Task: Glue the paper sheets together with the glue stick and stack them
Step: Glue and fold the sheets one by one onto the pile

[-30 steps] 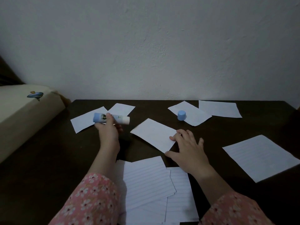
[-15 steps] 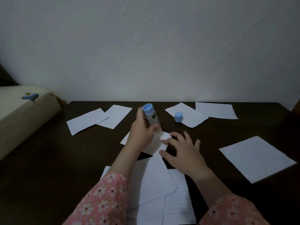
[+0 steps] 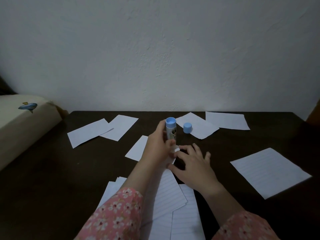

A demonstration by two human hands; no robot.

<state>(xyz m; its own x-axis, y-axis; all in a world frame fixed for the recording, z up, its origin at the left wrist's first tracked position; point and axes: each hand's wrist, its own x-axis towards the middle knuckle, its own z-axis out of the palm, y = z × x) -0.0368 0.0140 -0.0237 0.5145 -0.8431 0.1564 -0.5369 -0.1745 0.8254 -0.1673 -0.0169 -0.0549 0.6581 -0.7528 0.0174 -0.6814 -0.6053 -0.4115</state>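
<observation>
My left hand (image 3: 158,146) grips the glue stick (image 3: 171,129), a white tube with a blue base that points up, its lower end down on a small white paper sheet (image 3: 137,149) in the table's middle. My right hand (image 3: 194,163) lies with spread fingers on the right edge of that sheet, holding it flat. The stick's blue cap (image 3: 187,127) stands apart on another sheet (image 3: 199,129) behind. A pile of lined sheets (image 3: 173,201) lies close to me under my forearms.
Loose sheets lie on the dark table (image 3: 52,179): two at the back left (image 3: 90,132), one at the back right (image 3: 226,120), a larger lined one on the right (image 3: 270,172). A cream cushion (image 3: 20,125) borders the left. A white wall stands behind.
My left hand swung the glue stick from the back left to the middle sheet and turned it upright, tip down. My right hand stayed on the sheet's edge.
</observation>
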